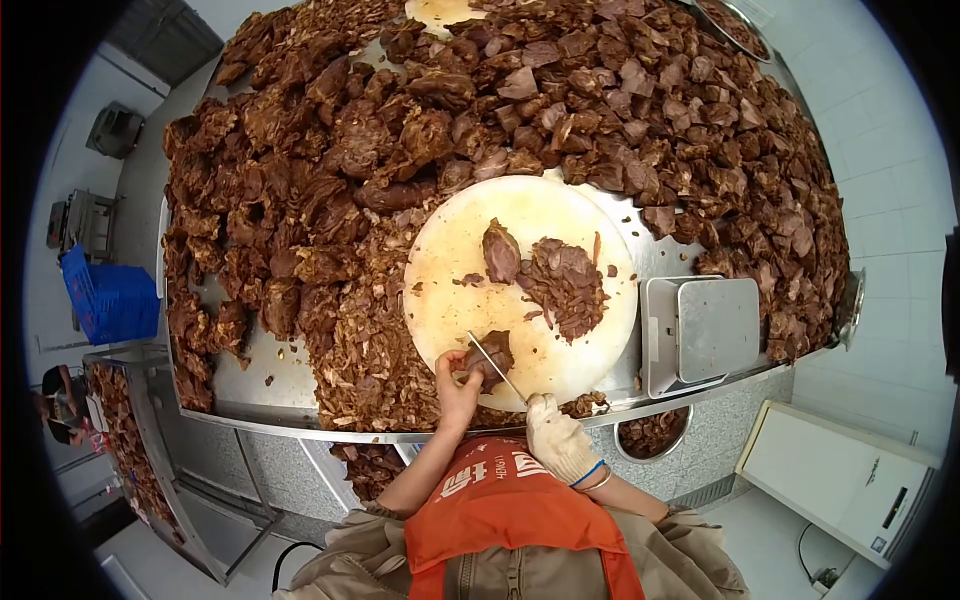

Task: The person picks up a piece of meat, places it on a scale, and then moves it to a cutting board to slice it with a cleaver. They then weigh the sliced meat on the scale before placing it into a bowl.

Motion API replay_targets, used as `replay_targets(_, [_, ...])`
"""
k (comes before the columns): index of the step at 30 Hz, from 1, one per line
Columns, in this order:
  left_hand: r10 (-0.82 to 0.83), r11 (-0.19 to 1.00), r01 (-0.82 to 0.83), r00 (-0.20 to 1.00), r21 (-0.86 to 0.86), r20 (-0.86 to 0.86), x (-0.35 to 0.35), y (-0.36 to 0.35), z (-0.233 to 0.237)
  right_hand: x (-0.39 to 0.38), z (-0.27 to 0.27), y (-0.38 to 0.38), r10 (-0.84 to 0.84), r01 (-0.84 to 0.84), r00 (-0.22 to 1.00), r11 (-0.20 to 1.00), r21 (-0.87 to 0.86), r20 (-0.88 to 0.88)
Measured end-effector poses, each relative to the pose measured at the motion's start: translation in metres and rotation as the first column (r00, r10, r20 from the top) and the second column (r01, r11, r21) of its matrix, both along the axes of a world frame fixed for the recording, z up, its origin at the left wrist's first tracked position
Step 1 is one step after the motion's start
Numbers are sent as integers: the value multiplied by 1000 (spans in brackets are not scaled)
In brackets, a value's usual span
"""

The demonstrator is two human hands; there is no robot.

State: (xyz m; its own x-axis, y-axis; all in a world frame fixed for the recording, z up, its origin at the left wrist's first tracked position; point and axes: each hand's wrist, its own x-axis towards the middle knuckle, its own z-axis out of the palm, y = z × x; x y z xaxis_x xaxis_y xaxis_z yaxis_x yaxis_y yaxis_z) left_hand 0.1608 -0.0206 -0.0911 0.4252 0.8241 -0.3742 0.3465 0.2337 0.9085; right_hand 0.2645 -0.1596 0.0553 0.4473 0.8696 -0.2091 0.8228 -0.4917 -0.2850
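Note:
A round white cutting board [440,265] lies at the near edge of the metal table. At its lower part, my bare left hand [458,388] grips a chunk of cooked meat [490,358] with curled fingers. My right hand [556,437], in a white knit glove, is closed round the handle of a knife [495,366]. The blade slants up and left across the meat chunk. Farther up the board are a whole piece of meat [501,252] and a heap of sliced meat [567,288]. The glove hides the knife handle.
Large meat pieces [370,130] cover the table left and behind; cut chunks [680,110] pile up on the right. A metal scale [716,328] stands right of the board. Below the table edge is a bowl of meat [652,436]. A blue crate [108,295] and another person [62,405] are far left.

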Motion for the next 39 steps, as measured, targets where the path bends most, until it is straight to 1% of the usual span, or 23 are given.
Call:
replay_targets(3, [15,1000,-15,1000,-15,1,0,0,0,1,8,0,36,-37,998,999,9,45])
replay_targets(4, [16,1000,-16,1000,-6,10,0,0,1,2,9,-1,36,-38,999,997,62,19])
replay_targets(5, [18,1000,-18,1000,3,20,1,0,0,1,9,0,51,-52,998,997,61,27])
replay_targets(6, [32,1000,-32,999,0,25,2,-1,-3,-1,8,-1,40,-41,999,999,6,30])
replay_targets(7, [24,999,-25,999,42,26,1,-2,-5,-3,6,-3,26,-25,999,998,-50,32])
replay_targets(8, [12,996,-15,1000,84,26,1,-2,-5,-3,3,-3,34,-32,998,999,-29,60])
replay_targets(9, [18,996,-20,999,82,30,2,-1,-5,-4,0,-2,39,-37,997,999,-31,63])
replay_targets(11, [-17,993,16,1000,116,5,1,-1,-4,-6,-1,-2,52,-43,991,997,-71,124])
replay_targets(12, [-18,993,17,1000,115,6,0,-1,-5,-7,1,-2,51,-42,991,996,-72,125])
replay_targets(14, [-19,994,17,1000,104,15,1,0,-5,-8,6,0,31,-32,996,999,7,81])
replay_targets(15, [-21,995,19,1000,102,18,3,1,-4,-8,10,2,29,-29,996,1000,5,84])
replay_targets(17, [-7,1000,8,1000,-22,27,1,2,-1,-11,14,4,42,-43,982,999,4,186])
replay_targets(21, [-34,999,34,999,-4,22,3,5,4,-11,15,1,24,-20,990,999,-32,142])
replay_targets(24, [-22,999,24,999,-39,30,2,4,7,-14,17,1,35,-27,993,997,-68,114])
replay_targets(26, [-30,999,31,999,-11,20,2,4,5,-15,19,5,19,-3,991,994,-114,134])
replay_targets(30, [-26,1000,26,999,-7,21,3,5,6,-14,17,5,24,-11,990,996,-94,139])
replay_targets(32, [-27,1000,27,1000,-9,14,2,4,4,-14,16,5,39,-23,981,996,-82,192])
replay_targets(33, [-26,1000,26,1000,-7,13,1,3,2,-15,15,4,40,-25,981,996,-80,192])
replay_targets(36, [-26,999,25,999,26,30,-2,5,-1,-13,13,5,48,-25,978,993,-115,204])
replay_targets(38, [33,970,-5,993,-245,112,-6,10,2,-10,16,6,73,-48,979,990,-129,192])
replay_targets(39, [24,970,4,993,-242,112,-5,12,4,-9,18,7,64,-40,979,991,-127,192])
